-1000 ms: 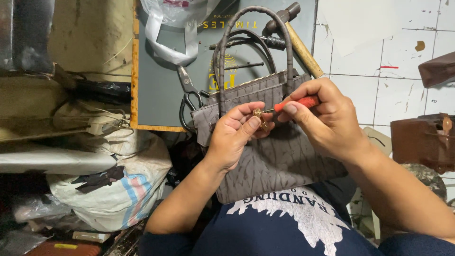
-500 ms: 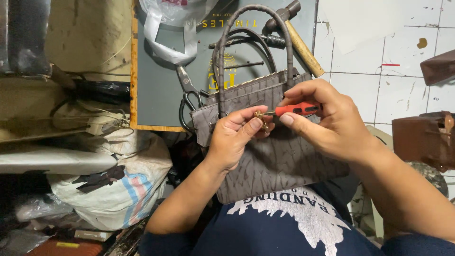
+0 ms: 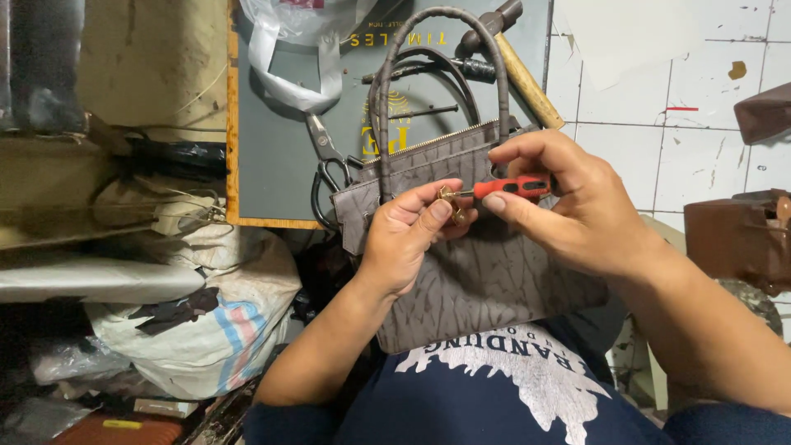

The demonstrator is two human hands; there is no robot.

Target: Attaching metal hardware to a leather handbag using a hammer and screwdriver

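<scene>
Little changed since half a second ago: red-handled screwdriver (image 3: 511,187) now lying almost level, handle a touch lower than before, both hands and the bag otherwise where they were. Right hand (image 3: 568,206) closed around the screwdriver handle, thumb and fingers pressed on it, tip pointing left. Left hand (image 3: 408,235) pinching a small brass-coloured fitting (image 3: 450,194) between thumb and forefinger, right at the screwdriver's tip. Grey textured handbag (image 3: 478,272) resting on the lap under both hands, handles standing up toward the board beyond. Fitting mostly covered by the fingertips, so shape hard to make out; possibly a screw or clasp piece, not certain. Bag's lower edge hidden behind the dark blue shirt (image 3: 494,395); right forearm cut off by the frame edge. Beyond the bag, a grey board with wooden edge (image 3: 272,156) carrying scissors (image 3: 325,152), a wooden-handled hammer (image 3: 519,70) and a white plastic bag (image 3: 292,58). White tiled floor (image 3: 659,124) to the right, a brown bag (image 3: 737,239) at its edge; sacks and clutter (image 3: 198,330) at left.
</scene>
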